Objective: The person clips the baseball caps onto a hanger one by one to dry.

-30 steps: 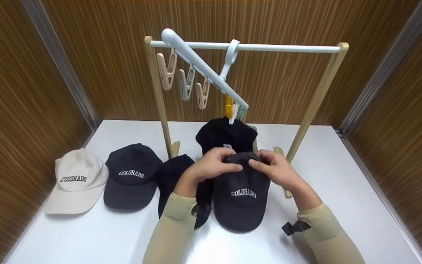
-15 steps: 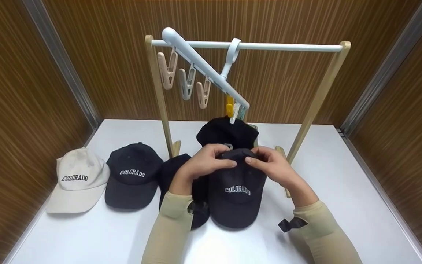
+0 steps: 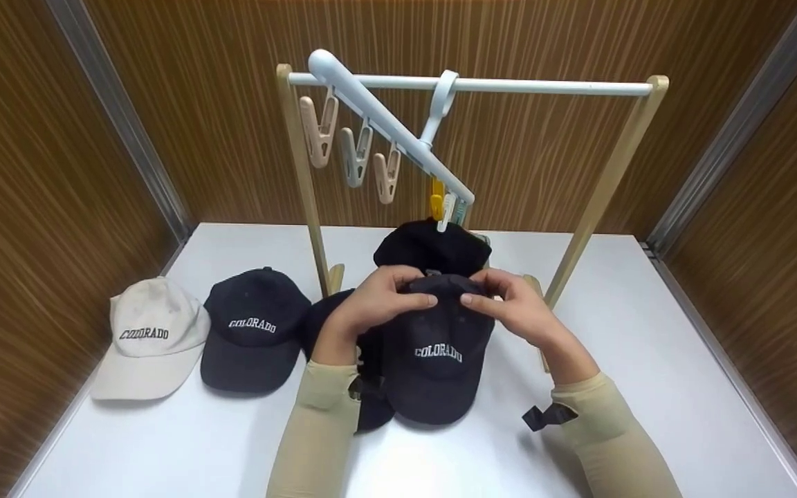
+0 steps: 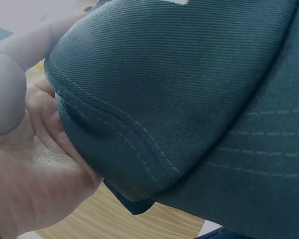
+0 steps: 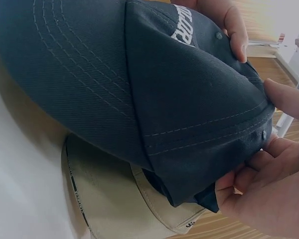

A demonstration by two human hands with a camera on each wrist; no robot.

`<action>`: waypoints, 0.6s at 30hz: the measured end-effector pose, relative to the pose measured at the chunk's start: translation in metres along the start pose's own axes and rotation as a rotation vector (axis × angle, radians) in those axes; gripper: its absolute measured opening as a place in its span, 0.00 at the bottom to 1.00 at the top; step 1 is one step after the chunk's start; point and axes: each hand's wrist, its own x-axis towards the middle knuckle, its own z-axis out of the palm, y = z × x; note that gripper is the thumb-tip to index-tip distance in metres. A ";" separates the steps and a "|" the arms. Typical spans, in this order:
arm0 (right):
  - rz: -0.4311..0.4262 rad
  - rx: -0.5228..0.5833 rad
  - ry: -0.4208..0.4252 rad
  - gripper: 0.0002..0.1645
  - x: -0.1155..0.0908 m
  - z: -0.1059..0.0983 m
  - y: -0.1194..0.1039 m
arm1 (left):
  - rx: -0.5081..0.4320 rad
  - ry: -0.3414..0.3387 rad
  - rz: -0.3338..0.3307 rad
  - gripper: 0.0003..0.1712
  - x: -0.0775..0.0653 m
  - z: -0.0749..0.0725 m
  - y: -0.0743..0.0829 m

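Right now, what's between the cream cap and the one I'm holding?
Between the cream cap and held cap, the head view shows a dark COLORADO cap and a black cap partly behind the left arm.

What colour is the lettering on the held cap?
White; the lettering shows best in the head view.

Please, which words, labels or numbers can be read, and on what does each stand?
"COLORADO": beige cap.
"COLORADO": dark cap beside it.
"COLORADO": held dark cap.
Partly hidden, not readable: marks on black cap below yellow clip, and black cap behind left sleeve.
Too blurred: print on khaki brim, right wrist view.
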 end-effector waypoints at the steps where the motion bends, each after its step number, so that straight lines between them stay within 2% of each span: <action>1: 0.001 -0.006 0.005 0.12 0.001 0.001 0.000 | 0.007 0.004 0.000 0.08 -0.001 -0.001 0.001; 11: 0.042 0.005 0.078 0.14 0.009 0.004 -0.009 | 0.064 0.069 0.036 0.09 -0.001 -0.004 0.003; 18: 0.042 0.015 0.089 0.15 0.018 0.004 -0.015 | 0.085 0.128 0.049 0.08 -0.002 -0.004 0.006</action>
